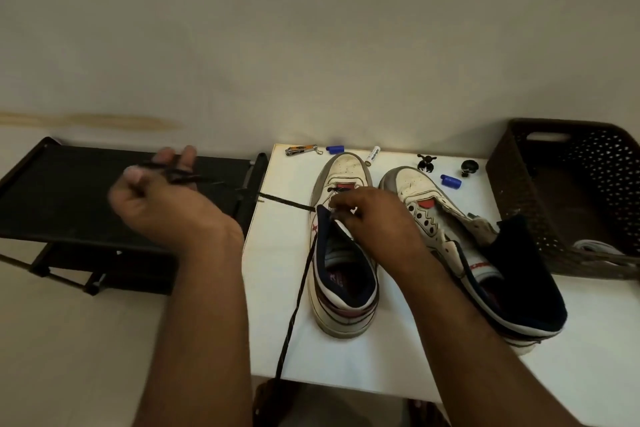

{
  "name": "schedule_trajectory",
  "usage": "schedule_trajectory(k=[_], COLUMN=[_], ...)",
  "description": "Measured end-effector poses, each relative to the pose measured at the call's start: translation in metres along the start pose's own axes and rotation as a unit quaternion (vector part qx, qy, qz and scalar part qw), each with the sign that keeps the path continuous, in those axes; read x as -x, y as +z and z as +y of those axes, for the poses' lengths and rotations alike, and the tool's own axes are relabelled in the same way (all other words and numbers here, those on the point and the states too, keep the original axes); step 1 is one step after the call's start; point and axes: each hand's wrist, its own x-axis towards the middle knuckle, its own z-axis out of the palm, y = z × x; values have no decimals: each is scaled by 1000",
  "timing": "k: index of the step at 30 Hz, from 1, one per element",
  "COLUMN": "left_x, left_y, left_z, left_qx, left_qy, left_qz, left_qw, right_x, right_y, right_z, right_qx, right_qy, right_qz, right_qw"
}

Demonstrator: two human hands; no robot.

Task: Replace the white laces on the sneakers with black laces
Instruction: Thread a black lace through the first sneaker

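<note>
Head view: a white table (277, 305) fills the lower right of the frame. Along its far edge, at upper centre, lie a metal nail clipper (300, 150), a blue cap (335, 149), a white battery (373, 156), two small black figurines (426, 163) and (468, 168), and a second blue cap (451, 181). At the right edge a dark brown perforated plastic basket (512, 184) stands on the table, with something pale lying in its near corner; what it is cannot be told.

Left of the table, in the middle left of the frame, stands a black metal-framed shoe rack (52, 204) with a flat dark shelf. The left hand (162, 198) hovers over it, fingers curled round the end of the black lace (298, 291), which is blurred there. The flat woven lace runs taut from that hand across the table edge to the left sneaker (346, 302), and its other part trails down off the near table edge.

The right hand (374, 215) covers the left sneaker's tongue, fingertips pinching at the eyelets; exactly what they hold is hidden. The sneaker is scuffed white leather with a navy padded collar. The right sneaker (450, 218), just beside it, is unlaced, its tongue splayed open
</note>
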Motion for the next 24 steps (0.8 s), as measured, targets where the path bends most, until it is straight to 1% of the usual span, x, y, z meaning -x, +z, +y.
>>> schedule_trajectory(k=[1,2,3,4,5,6,7,8,9,10,11,12,13,15,16,17,19,20,21,22,24], left_x=[-7,-12,-17,-17,-16,-10,-4,6,16,29,37,43,44,45,44,43,43,45,47,47,45], left_y=[-5,-11,-17,-21,-23,-20,-17,-12,-11,-10,-10,-10,-10,-6,-5,-4,-6,-7,-8,-9,-7], left_z=[-4,-10,-12,-13,-16,-16,-18,-18,-18,-17,-18,-20,-21,-21,-21,-21,-19,-17,-16,-15,-10], left_qx=[-1,-42,-116,-208,-298,-366,-413,-457,-511,-583,-652,-695,-712,-723,-718,-692,-599,-563,-544,-534,-533], left_qy=[-7,5,40,108,194,265,271,210,120,33,-19,-38,-32,22,52,78,101,95,69,22,-115], left_qz=[44,77,100,94,41,-53,-179,-314,-425,-495,-528,-531,-522,-494,-475,-449,-395,-382,-380,-384,-385], left_qw=[999,996,987,968,934,890,851,805,738,643,544,484,469,482,505,559,690,727,745,753,745], right_x=[0,-1,-2,-2,-2,-2,-2,-3,-3,-3,-3,-3,-3,-3,-2,-2,-1,-1,-1,0,0], right_y=[1,2,3,4,5,5,5,5,5,5,5,5,5,5,5,4,2,1,1,0,-1], right_z=[1,2,2,3,3,2,2,1,1,1,2,2,2,2,2,2,4,5,6,6,5], right_qx=[4,5,5,4,4,5,6,8,10,11,11,11,12,13,14,16,24,26,23,14,-12], right_qy=[-3,-5,-7,-9,-10,-12,-13,-14,-15,-15,-13,-11,-10,-8,-7,-5,7,16,25,32,41], right_qz=[3,10,17,23,27,27,27,29,31,34,36,35,32,28,28,29,33,34,31,27,22], right_qw=[1000,1000,1000,1000,1000,1000,1000,999,999,999,999,999,999,999,999,999,999,999,999,999,999])
